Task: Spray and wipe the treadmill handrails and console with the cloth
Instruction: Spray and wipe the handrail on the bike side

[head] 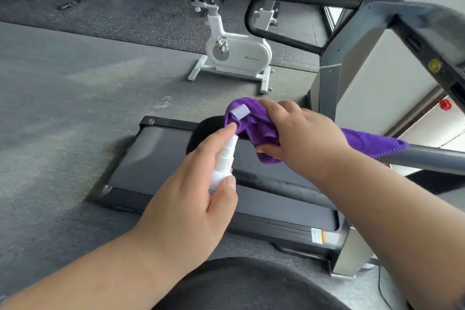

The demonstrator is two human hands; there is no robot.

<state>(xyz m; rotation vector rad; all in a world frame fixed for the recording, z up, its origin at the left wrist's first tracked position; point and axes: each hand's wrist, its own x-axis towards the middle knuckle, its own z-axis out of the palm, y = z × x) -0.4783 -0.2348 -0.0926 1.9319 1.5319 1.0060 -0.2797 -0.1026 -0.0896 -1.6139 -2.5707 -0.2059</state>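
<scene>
My left hand (191, 189) holds a small white spray bottle (224, 161), with the forefinger on its top and the nozzle pointing at a purple cloth (254, 123). My right hand (299, 133) grips that cloth wrapped over the end of the near treadmill handrail (427, 158); the cloth's tail trails along the rail to the right. The far handrail (284, 40) curves at upper centre. The console (427, 40) slants down the upper right edge. The treadmill belt (156, 158) lies below my hands.
A white exercise bike (236, 53) stands on the grey floor beyond the treadmill. Weight racks and benches line the back wall at top left. A window and white wall are at the right. Open floor stretches to the left.
</scene>
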